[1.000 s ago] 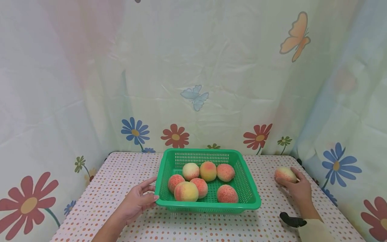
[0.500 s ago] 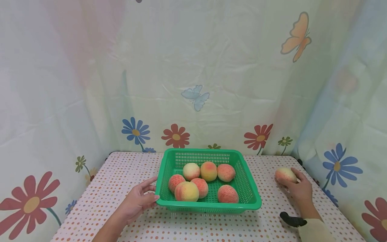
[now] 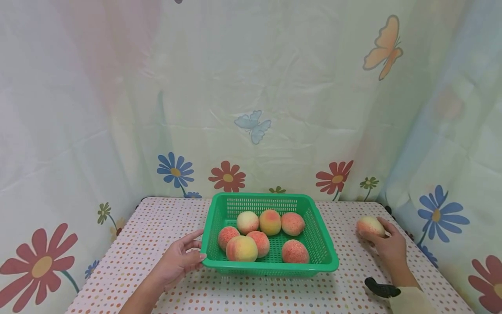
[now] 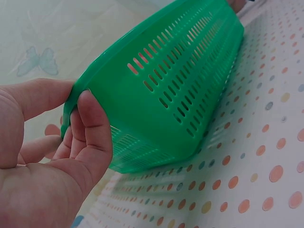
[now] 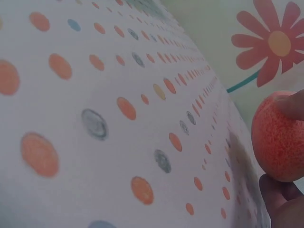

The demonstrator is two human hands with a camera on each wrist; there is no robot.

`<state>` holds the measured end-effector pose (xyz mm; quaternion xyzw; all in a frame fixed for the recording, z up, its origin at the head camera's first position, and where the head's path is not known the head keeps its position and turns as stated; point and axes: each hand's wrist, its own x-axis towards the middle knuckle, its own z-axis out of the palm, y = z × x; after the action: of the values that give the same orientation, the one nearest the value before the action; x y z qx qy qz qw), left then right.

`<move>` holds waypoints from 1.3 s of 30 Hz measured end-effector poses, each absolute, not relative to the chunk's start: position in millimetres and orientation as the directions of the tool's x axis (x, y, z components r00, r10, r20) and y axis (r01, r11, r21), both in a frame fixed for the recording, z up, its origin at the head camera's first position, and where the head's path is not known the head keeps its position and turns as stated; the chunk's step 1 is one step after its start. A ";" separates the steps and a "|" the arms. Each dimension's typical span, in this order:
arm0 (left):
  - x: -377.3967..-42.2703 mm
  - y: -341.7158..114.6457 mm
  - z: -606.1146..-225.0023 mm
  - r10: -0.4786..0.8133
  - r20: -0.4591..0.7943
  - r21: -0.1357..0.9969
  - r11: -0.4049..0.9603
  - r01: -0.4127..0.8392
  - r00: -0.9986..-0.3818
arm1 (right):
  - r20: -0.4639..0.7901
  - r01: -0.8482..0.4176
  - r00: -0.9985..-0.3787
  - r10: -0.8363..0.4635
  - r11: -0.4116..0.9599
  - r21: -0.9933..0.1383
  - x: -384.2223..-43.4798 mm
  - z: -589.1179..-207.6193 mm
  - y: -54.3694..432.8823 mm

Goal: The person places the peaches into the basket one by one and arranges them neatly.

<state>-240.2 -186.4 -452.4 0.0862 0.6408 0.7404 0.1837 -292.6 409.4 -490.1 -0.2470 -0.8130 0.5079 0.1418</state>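
Note:
A green plastic basket (image 3: pixel 270 269) with slotted walls stands mid-table. Several peaches lie inside, among them a yellow one (image 3: pixel 242 249) at the front left and a red one (image 3: pixel 295 251) at the front right. My left hand (image 3: pixel 180 261) grips the basket's rim at its left side; in the left wrist view the thumb and curled fingers (image 4: pixel 95 121) pinch the edge. To the right of the basket, my right hand (image 3: pixel 388 248) holds a pale yellow and red peach (image 3: pixel 370 227) between thumb and fingers. Its red side (image 5: pixel 278 137) faces the right wrist camera.
The table (image 3: pixel 251 296) wears a polka-dot cloth. A curtain (image 3: pixel 270 96) printed with flowers and butterflies hangs behind it and on both sides. A black strap end (image 3: pixel 380 288) sticks out from my right wrist.
Both hands keep their holds, on the basket rim and the peach. My right wrist has shifted very slightly to the right; the basket and the peaches in it stay put.

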 end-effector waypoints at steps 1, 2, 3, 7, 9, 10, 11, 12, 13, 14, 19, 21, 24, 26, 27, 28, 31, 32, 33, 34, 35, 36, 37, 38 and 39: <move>-240.1 -186.4 -452.5 0.383 -0.108 0.980 -0.112 -0.162 -0.918 | -0.018 0.259 -0.838 0.546 0.367 -0.893 -291.7 -489.0 408.0; -240.0 -186.3 -452.4 0.383 -0.109 0.980 -0.112 -0.163 -0.917 | -0.016 0.261 -0.838 0.545 0.374 -0.890 -290.7 -487.8 406.5; -239.9 -186.3 -452.1 0.383 -0.109 0.980 -0.114 -0.164 -0.917 | -0.014 0.261 -0.839 0.544 0.380 -0.887 -289.7 -486.5 404.9; -239.2 -186.2 -451.2 0.388 -0.109 0.979 -0.116 -0.166 -0.915 | -0.008 0.252 -0.846 0.534 0.386 -0.887 -285.7 -481.6 398.5; -239.1 -186.2 -450.8 0.385 -0.109 0.980 -0.115 -0.165 -0.916 | -0.008 0.248 -0.851 0.526 0.387 -0.888 -284.4 -479.3 396.6; -239.1 -186.2 -450.9 0.384 -0.109 0.980 -0.113 -0.164 -0.917 | -0.006 0.243 -0.854 0.521 0.389 -0.889 -283.7 -478.5 395.6; -239.1 -186.3 -451.0 0.383 -0.108 0.980 -0.112 -0.162 -0.917 | 0.000 0.239 -0.857 0.516 0.397 -0.886 -282.8 -477.8 394.6; -239.1 -186.3 -451.1 0.381 -0.109 0.981 -0.111 -0.162 -0.918 | 0.006 0.235 -0.859 0.511 0.405 -0.883 -282.0 -477.3 393.7; -239.3 -186.5 -451.5 0.378 -0.109 0.981 -0.108 -0.161 -0.919 | 0.013 0.231 -0.862 0.507 0.415 -0.880 -281.1 -477.0 392.8; -239.4 -186.6 -451.5 0.376 -0.112 0.981 -0.107 -0.163 -0.920 | 0.019 0.227 -0.864 0.503 0.422 -0.878 -280.1 -476.6 391.8; -240.0 -187.0 -451.8 0.371 -0.119 0.980 -0.104 -0.169 -0.921 | 0.035 0.209 -0.872 0.488 0.436 -0.875 -274.6 -472.9 386.2; -239.9 -186.9 -451.3 0.374 -0.117 0.981 -0.103 -0.167 -0.920 | 0.037 0.203 -0.877 0.480 0.438 -0.876 -272.1 -469.8 384.0; -238.9 -186.4 -449.7 0.381 -0.112 0.981 -0.102 -0.162 -0.918 | 0.041 0.191 -0.886 0.462 0.443 -0.876 -268.2 -465.1 380.9; -238.3 -186.2 -448.7 0.385 -0.110 0.981 -0.105 -0.162 -0.916 | 0.050 0.174 -0.895 0.442 0.453 -0.874 -265.4 -462.8 378.9; -238.1 -186.1 -448.3 0.385 -0.110 0.981 -0.107 -0.163 -0.916 | 0.057 0.164 -0.900 0.432 0.457 -0.874 -264.0 -461.7 377.6; -238.0 -186.0 -448.0 0.385 -0.110 0.981 -0.108 -0.164 -0.916 | 0.065 0.151 -0.906 0.419 0.462 -0.874 -262.8 -460.7 376.6; -238.1 -186.0 -448.1 0.385 -0.111 0.980 -0.110 -0.165 -0.916 | 0.088 0.118 -0.919 0.383 0.482 -0.868 -259.3 -457.9 373.2; -238.1 -185.9 -448.2 0.384 -0.111 0.980 -0.109 -0.165 -0.916 | 0.092 0.110 -0.923 0.374 0.483 -0.868 -258.2 -457.2 371.6; -238.2 -185.9 -448.4 0.384 -0.111 0.980 -0.109 -0.164 -0.917 | 0.095 0.103 -0.926 0.366 0.486 -0.868 -257.4 -456.2 370.4; -238.2 -185.9 -448.6 0.384 -0.110 0.981 -0.108 -0.163 -0.917 | 0.096 0.097 -0.929 0.358 0.486 -0.868 -256.6 -455.4 369.2; -238.2 -186.0 -448.8 0.383 -0.110 0.981 -0.107 -0.162 -0.917 | 0.098 0.094 -0.931 0.353 0.490 -0.867 -256.0 -454.6 367.9; -238.1 -186.0 -448.9 0.383 -0.109 0.981 -0.107 -0.162 -0.917 | 0.100 0.088 -0.933 0.345 0.490 -0.867 -255.2 -453.6 366.6; -238.1 -186.0 -449.0 0.383 -0.109 0.981 -0.106 -0.161 -0.917 | 0.101 0.080 -0.937 0.334 0.487 -0.870 -254.6 -452.6 365.7; -238.2 -186.0 -449.1 0.383 -0.109 0.981 -0.106 -0.160 -0.917 | 0.104 0.070 -0.940 0.325 0.483 -0.873 -253.8 -451.4 364.5; -238.4 -185.9 -449.2 0.382 -0.109 0.981 -0.106 -0.160 -0.918 | 0.110 0.061 -0.942 0.317 0.484 -0.873 -253.0 -450.2 363.3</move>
<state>-238.4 -185.9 -449.2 0.0864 0.6430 0.7384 0.1838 -253.0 363.3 -450.2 -0.1108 -0.8518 0.4955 0.1290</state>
